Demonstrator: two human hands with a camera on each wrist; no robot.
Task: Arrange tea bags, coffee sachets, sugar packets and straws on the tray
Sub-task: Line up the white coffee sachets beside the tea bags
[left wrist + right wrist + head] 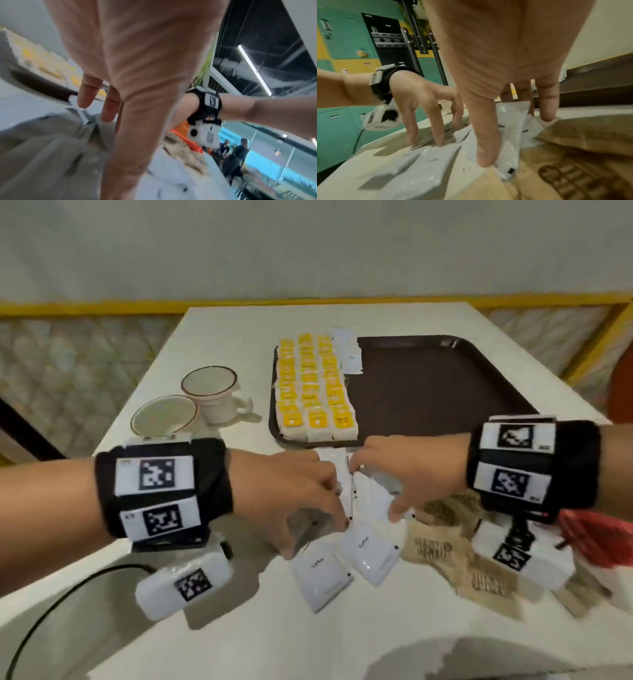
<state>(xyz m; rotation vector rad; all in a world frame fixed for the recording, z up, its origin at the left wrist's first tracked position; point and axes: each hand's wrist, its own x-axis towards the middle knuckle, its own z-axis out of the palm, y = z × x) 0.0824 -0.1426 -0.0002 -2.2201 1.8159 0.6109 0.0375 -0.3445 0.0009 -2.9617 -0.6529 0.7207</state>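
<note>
We see a loose pile of white "Coffee" sachets (346, 529) on the near part of the white tabletop (219, 344), just in front of the dark brown plastic tray (428, 381). Our left hand (291, 494) comes down on the pile from the left and our right hand (404, 470) from the right, fingertips nearly meeting. In the right wrist view the left fingers (436, 121) are spread, tips pressing on sachets, and the right thumb tip touches a sachet edge. Whether either hand actually pinches a sachet we cannot tell; the palms hide the contact.

Rows of yellow-tagged tea bags (311, 385) fill the tray's left side, with a few more white sachets (349, 354) just right of them at the far end. Brown paper sugar packets (455, 549) lie right of the pile, partly under the right wrist. A red bundle (589, 539) at the right edge is too cut off to identify. Two white cups (191, 405) stand left of the tray.
</note>
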